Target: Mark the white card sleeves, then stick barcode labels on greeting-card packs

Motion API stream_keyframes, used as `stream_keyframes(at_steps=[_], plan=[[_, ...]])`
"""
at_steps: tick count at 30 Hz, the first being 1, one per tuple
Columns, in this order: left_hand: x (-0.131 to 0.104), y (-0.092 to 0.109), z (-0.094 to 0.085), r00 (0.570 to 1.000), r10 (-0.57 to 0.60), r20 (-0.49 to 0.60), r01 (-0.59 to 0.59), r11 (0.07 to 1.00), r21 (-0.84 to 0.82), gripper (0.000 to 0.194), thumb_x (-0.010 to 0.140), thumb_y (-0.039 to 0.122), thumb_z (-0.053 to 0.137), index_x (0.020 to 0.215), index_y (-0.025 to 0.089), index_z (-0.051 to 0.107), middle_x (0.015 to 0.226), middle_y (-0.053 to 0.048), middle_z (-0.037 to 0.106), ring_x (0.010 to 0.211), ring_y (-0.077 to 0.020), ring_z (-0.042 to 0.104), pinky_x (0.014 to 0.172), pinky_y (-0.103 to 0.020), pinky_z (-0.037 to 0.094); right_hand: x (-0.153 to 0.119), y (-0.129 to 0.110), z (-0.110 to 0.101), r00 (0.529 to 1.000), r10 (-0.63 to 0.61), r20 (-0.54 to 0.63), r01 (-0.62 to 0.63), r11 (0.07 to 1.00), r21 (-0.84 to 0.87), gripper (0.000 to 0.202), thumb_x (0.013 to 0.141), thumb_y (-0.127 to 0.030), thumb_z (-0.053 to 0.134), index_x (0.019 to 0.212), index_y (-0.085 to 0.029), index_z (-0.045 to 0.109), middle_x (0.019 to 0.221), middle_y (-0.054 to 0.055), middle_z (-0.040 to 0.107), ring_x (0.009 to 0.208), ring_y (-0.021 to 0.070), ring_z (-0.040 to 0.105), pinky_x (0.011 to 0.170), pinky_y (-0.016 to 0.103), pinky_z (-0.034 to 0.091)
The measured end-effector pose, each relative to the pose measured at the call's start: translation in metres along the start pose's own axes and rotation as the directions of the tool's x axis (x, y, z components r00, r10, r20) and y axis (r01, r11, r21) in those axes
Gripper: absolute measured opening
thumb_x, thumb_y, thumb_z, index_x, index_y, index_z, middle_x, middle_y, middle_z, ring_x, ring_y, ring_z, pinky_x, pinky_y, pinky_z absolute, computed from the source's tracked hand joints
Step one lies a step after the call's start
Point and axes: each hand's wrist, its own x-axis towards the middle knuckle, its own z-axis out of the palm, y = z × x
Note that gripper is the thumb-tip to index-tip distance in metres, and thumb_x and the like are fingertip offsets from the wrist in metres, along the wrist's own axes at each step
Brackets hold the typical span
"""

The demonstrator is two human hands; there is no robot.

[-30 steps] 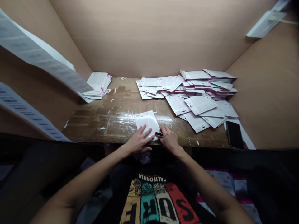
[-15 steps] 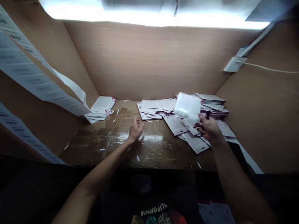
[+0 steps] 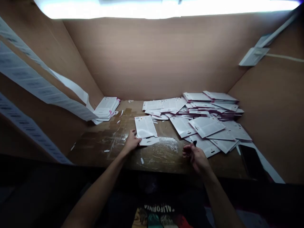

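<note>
A flat white packet (image 3: 145,126) with small print and a hang-hole flap at its near end lies on the brown tabletop in front of me. My left hand (image 3: 131,141) grips that packet by its lower left corner, thumb on the flap edge. To the right, my right hand (image 3: 196,157) hovers above the table near the front edge, fingers curled. A slim black object (image 3: 195,143) pokes out of its grip; most of it is hidden, and I cannot tell its kind. Just beyond this hand spreads a loose heap of similar white packets (image 3: 206,126).
Stacked packets (image 3: 211,96) stand at the back right, and a smaller pile (image 3: 106,107) at the back left. Printed label strips (image 3: 45,90) hang along the left wall. A black phone (image 3: 251,160) lies at the right. Paper scraps dot the tabletop (image 3: 95,139); a bright lamp (image 3: 152,11) hangs overhead.
A white packet that was in my right hand over the heap now lies mid-table, held by my left hand. My right hand has moved left and nearer, keeping the black object.
</note>
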Motion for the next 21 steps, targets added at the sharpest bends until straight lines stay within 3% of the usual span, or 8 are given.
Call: stream_keyframes(at_steps=[2, 4, 5, 8, 11, 14, 21], plan=[[-0.042, -0.023, -0.003, 0.999, -0.016, 0.032, 0.012, 0.993, 0.117, 0.076, 0.088, 0.026, 0.078, 0.154, 0.019, 0.041, 0.073, 0.004, 0.068, 0.061, -0.0212, 0.07, 0.068, -0.034, 0.06, -0.005, 0.005, 0.007, 0.999, 0.025, -0.033, -0.025, 1.0, 0.005, 0.066, 0.074, -0.085, 0.076, 0.076, -0.019, 0.068, 0.06, 0.001, 0.059, 0.048, 0.0119, 0.051, 0.04, 0.023, 0.04], [-0.071, -0.03, -0.002, 0.997, 0.067, 0.035, -0.074, 0.94, 0.334, 0.067, 0.089, 0.034, 0.077, 0.149, 0.021, 0.05, 0.072, 0.001, 0.069, 0.069, -0.0268, 0.073, 0.076, -0.039, 0.06, -0.007, 0.008, 0.02, 0.997, 0.071, -0.013, -0.071, 0.997, -0.01, 0.067, 0.077, -0.086, 0.073, 0.077, -0.02, 0.065, 0.051, -0.005, 0.048, 0.04, 0.0087, 0.04, 0.035, 0.02, 0.03], [-0.077, -0.028, -0.001, 0.99, 0.141, 0.027, -0.138, 0.886, 0.443, 0.059, 0.091, 0.039, 0.075, 0.144, 0.022, 0.056, 0.077, -0.003, 0.072, 0.078, -0.0298, 0.075, 0.083, -0.042, 0.06, -0.007, 0.01, 0.027, 0.995, 0.092, 0.034, -0.092, 0.996, -0.008, 0.067, 0.077, -0.086, 0.073, 0.08, -0.02, 0.065, 0.052, -0.005, 0.049, 0.039, 0.0087, 0.04, 0.035, 0.02, 0.03], [-0.067, -0.016, 0.008, 0.927, 0.369, 0.069, -0.328, 0.707, 0.626, 0.051, 0.102, 0.048, 0.059, 0.145, 0.021, 0.062, 0.124, -0.016, 0.075, 0.124, -0.0357, 0.069, 0.112, -0.048, 0.049, -0.005, 0.016, 0.051, 0.977, 0.074, 0.201, -0.077, 0.997, 0.01, 0.064, 0.072, -0.078, 0.083, 0.091, -0.019, 0.067, 0.068, 0.002, 0.068, 0.048, 0.0127, 0.057, 0.04, 0.023, 0.042], [-0.041, -0.013, 0.021, 0.871, 0.43, 0.239, -0.462, 0.55, 0.696, 0.065, 0.103, 0.054, 0.054, 0.161, 0.025, 0.05, 0.17, -0.012, 0.044, 0.161, -0.0378, 0.032, 0.131, -0.055, 0.023, 0.003, 0.022, 0.072, 0.974, 0.004, 0.228, 0.004, 1.0, -0.031, 0.057, 0.068, -0.064, 0.093, 0.092, -0.02, 0.066, 0.07, 0.002, 0.072, 0.052, 0.0146, 0.062, 0.046, 0.025, 0.05], [-0.028, -0.023, 0.031, 0.865, 0.399, 0.305, -0.48, 0.478, 0.736, 0.076, 0.1, 0.066, 0.054, 0.166, 0.03, 0.043, 0.178, -0.007, 0.029, 0.166, -0.0394, 0.015, 0.133, -0.06, 0.009, 0.011, 0.029, 0.085, 0.969, -0.015, 0.246, 0.044, 0.993, -0.113, 0.054, 0.07, -0.065, 0.09, 0.086, -0.018, 0.067, 0.065, 0.004, 0.072, 0.049, 0.0151, 0.062, 0.046, 0.027, 0.052], [-0.029, -0.037, 0.035, 0.847, 0.442, 0.297, -0.497, 0.456, 0.738, 0.083, 0.099, 0.07, 0.052, 0.168, 0.027, 0.039, 0.178, -0.009, 0.028, 0.167, -0.04, 0.013, 0.133, -0.06, 0.006, 0.015, 0.036, 0.091, 0.97, 0.025, 0.243, 0.013, 0.988, -0.155, 0.054, 0.068, -0.065, 0.09, 0.081, -0.017, 0.069, 0.068, 0.007, 0.075, 0.053, 0.0177, 0.067, 0.047, 0.028, 0.057]])
